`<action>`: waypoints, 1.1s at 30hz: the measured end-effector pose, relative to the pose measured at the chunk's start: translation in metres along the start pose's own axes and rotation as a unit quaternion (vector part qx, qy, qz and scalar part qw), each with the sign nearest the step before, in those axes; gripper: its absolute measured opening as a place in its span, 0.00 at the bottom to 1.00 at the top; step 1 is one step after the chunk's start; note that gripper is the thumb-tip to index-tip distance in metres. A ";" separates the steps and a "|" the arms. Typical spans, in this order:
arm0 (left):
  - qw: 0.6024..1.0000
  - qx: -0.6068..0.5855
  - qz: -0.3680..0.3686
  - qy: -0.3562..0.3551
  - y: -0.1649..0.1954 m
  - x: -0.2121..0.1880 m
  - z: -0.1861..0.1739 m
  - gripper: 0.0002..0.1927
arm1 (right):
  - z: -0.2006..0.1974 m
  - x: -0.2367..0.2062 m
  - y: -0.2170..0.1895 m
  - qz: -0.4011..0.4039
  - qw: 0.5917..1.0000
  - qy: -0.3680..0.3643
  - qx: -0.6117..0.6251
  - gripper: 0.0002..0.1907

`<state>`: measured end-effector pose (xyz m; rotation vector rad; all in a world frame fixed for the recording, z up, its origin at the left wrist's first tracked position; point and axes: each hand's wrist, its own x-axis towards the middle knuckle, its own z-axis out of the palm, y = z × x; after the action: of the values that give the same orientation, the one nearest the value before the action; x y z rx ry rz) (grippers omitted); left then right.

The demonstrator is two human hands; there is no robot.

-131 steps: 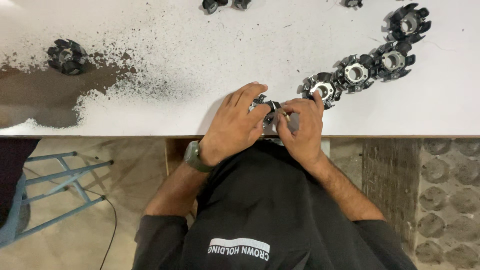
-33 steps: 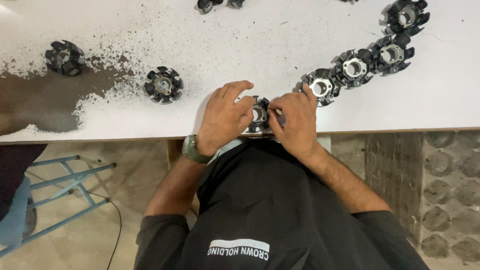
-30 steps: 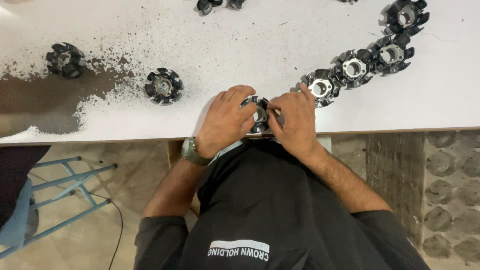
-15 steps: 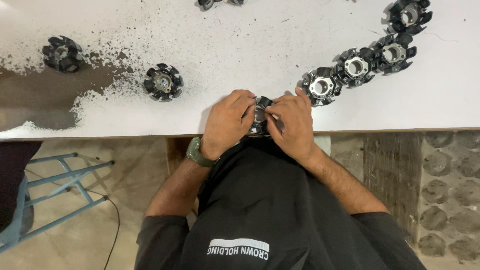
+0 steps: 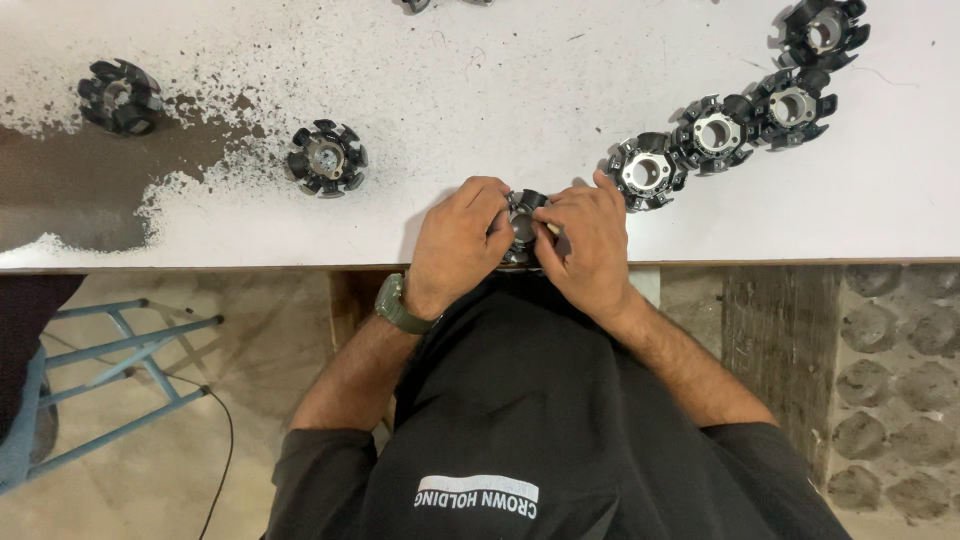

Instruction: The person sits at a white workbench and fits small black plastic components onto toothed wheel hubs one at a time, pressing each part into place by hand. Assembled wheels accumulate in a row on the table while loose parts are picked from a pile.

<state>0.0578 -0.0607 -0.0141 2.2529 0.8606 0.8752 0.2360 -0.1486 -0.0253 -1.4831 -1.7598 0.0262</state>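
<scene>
Now both hands stay clenched on the black slotted core (image 5: 524,214) at the near edge of the white surface (image 5: 480,60) — left hand (image 5: 457,240), right hand (image 5: 588,240) — while a loose core (image 5: 326,158) has appeared to their left.

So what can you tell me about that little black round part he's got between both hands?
The black round part is mostly hidden. What shows is a dark, ring-like piece with blocky teeth around a pale, metallic-looking centre, much like the others lying on the white table. It sits at the table's near edge, close to the person's body. The left hand and right hand both close around it, fingers pressing its sides and top. Whether it rests on the table cannot be told.
</scene>
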 end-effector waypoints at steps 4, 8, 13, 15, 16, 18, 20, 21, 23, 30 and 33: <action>1.000 0.008 0.012 0.006 0.000 -0.002 -0.002 0.07 | -0.001 -0.002 0.002 -0.014 1.000 -0.001 0.004 0.15; 1.000 0.003 0.009 0.013 0.002 -0.004 -0.002 0.06 | 0.001 -0.004 0.000 -0.033 0.999 0.002 0.000 0.16; 1.000 0.001 -0.004 0.011 0.004 -0.005 0.000 0.05 | 0.003 -0.003 -0.003 -0.033 0.999 0.001 -0.024 0.16; 1.000 -0.001 0.001 0.014 0.004 -0.007 0.001 0.06 | 0.003 -0.002 -0.003 -0.035 0.999 -0.007 -0.039 0.16; 1.000 0.000 0.006 0.016 0.004 -0.008 0.002 0.07 | 0.003 -0.001 -0.002 -0.036 0.998 -0.013 -0.050 0.16; 1.000 -0.015 -0.001 0.000 0.004 -0.010 0.003 0.06 | 0.003 0.000 -0.001 -0.038 0.997 -0.020 -0.059 0.16; 0.998 -0.045 -0.022 -0.032 0.002 -0.011 -0.001 0.04 | 0.001 0.002 0.002 -0.044 0.997 -0.017 -0.056 0.16; 0.999 0.016 0.024 0.031 -0.002 -0.011 -0.006 0.05 | -0.002 0.003 0.004 -0.040 0.997 -0.014 -0.065 0.15; 0.971 0.144 0.115 0.154 -0.017 -0.009 -0.022 0.06 | -0.009 0.004 0.011 -0.037 0.996 -0.006 -0.076 0.15; 0.945 0.220 -0.226 0.087 -0.104 -0.014 -0.101 0.53 | -0.032 -0.004 0.035 0.021 0.995 0.016 -0.096 0.13; 0.974 0.208 -0.088 0.023 -0.098 -0.020 -0.100 0.53 | -0.038 -0.006 0.040 0.039 0.994 0.016 -0.097 0.12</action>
<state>-0.0620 0.0133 -0.0263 2.4605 1.3482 0.7178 0.2908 -0.1586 -0.0234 -1.6807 -1.7165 -0.1311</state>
